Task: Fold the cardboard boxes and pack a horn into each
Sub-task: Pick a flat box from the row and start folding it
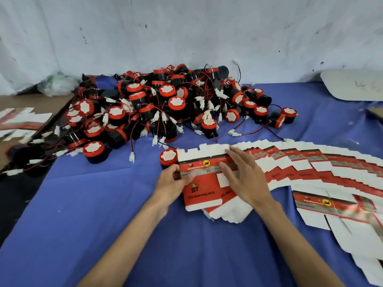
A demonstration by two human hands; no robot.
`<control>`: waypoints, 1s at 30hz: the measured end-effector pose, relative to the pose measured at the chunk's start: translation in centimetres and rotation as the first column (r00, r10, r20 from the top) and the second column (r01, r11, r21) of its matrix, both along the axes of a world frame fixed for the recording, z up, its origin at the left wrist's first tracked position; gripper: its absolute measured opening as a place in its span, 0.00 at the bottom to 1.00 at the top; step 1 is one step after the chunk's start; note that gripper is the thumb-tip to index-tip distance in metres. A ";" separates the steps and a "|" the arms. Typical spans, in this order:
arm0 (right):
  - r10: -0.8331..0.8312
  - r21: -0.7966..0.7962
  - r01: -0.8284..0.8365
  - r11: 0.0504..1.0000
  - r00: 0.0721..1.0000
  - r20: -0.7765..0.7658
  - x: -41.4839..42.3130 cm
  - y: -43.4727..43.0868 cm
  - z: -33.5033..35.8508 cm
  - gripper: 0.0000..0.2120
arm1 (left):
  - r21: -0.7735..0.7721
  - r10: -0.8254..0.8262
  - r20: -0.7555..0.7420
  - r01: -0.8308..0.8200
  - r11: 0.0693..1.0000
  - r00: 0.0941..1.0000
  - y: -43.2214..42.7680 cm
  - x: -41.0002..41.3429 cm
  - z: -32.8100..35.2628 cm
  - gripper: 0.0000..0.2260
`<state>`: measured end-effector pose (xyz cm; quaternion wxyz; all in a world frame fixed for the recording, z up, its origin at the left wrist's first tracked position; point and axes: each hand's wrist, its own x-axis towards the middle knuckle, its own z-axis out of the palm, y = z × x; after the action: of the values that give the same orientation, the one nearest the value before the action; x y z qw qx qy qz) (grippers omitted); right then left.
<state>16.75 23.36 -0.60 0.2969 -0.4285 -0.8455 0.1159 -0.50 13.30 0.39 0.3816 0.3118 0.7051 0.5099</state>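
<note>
A blue cloth [103,214] covers the work surface, and a scuffed white wall [186,27] rises behind it. At the far left the cloth ends at a brown surface [12,100] that carries a few loose flat cartons [22,119]. Against the wall, left of centre, lies a pile of horns [165,104]: black bodies, red rims, white centres, and thin red and black wires ending in white plugs. At the far right a pale board [352,85] lies near the wall.

The top flat box [202,195] is red, white and black, with large letters "ST" on its red panel and a round yellow emblem higher up. The smaller lines of print are too blurred to read.

A single horn [168,157] stands just beside the box's upper left corner, close above the left hand [175,179]. That hand pinches the box's left edge, thumb on top and fingers curled below. The right hand [242,177] lies flat on the box's right half, fingers straight and spread, gripping nothing. The box tops a fan of flat boxes [310,166] that curves off to the right edge, overlapping like cards. More flat boxes of the same print [323,206] lie below the fan at the lower right, apart from both hands.
</note>
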 end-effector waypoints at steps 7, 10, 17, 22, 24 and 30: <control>-0.063 -0.016 0.072 0.997 0.941 0.332 0.2 1.2 -1.1 0.42 | 0.128 0.192 -0.343 -0.156 0.979 0.920 -2.6 -2.2 0.2 0.12; -0.159 -0.049 0.176 0.983 0.956 0.247 1.3 2.3 -1.4 0.33 | 0.380 0.316 0.003 -0.294 0.877 0.949 -2.6 -1.5 0.9 0.12; 0.028 -0.037 -0.018 0.999 0.958 0.285 0.7 1.9 -1.3 0.24 | 0.119 0.110 -0.239 -0.084 0.989 0.965 -0.3 -0.5 0.2 0.31; 0.031 0.203 -0.083 0.976 0.969 0.247 0.0 -0.2 0.2 0.16 | -0.254 -0.233 -0.821 0.031 0.967 0.521 1.4 -1.7 -0.5 0.39; 0.072 0.214 -0.136 0.967 0.957 0.280 -0.9 -1.5 0.5 0.20 | -0.368 -0.339 -0.824 0.027 0.929 0.454 1.3 -2.1 -0.2 0.46; 0.230 -0.051 -0.225 0.973 0.943 0.239 -3.5 -4.4 -0.3 0.47 | 0.011 0.012 -0.832 -0.004 1.000 0.555 0.2 -1.7 -0.5 0.36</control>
<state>13.28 18.95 -0.90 0.1708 -0.3424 -0.9178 0.1057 -2.24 13.53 -0.15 0.0005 0.5137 0.8011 0.3071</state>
